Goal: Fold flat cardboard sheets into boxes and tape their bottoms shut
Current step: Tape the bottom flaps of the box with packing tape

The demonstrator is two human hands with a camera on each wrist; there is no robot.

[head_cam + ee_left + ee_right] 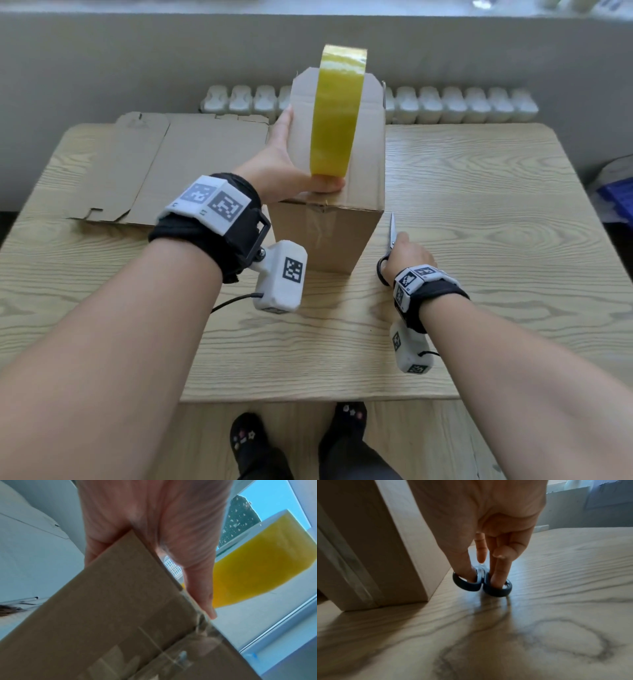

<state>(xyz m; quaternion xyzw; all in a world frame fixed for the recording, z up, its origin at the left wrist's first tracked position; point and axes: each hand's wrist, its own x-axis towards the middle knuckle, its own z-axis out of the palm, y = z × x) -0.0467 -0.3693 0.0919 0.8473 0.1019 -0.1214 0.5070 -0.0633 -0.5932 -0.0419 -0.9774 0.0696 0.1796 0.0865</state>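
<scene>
Scissors (391, 240) blades mostly behind right hand (407, 255)

Your forearms are bare, and each wrist wears a black fabric wrist strap (236, 219) topped by a white block printed with black-and-white square marker codes (210, 202). Under your left wrist a black bracket carries a white camera housing (281, 277) with one more square code on its face and a thin black cable (233, 303) running from its base; a matching white housing (409, 349) with its own codes and a short black cable hangs below your right wrist strap (433, 294). You wear dark trousers (346, 459) and black slippers (246, 435) dotted with small pale charms.
</scene>
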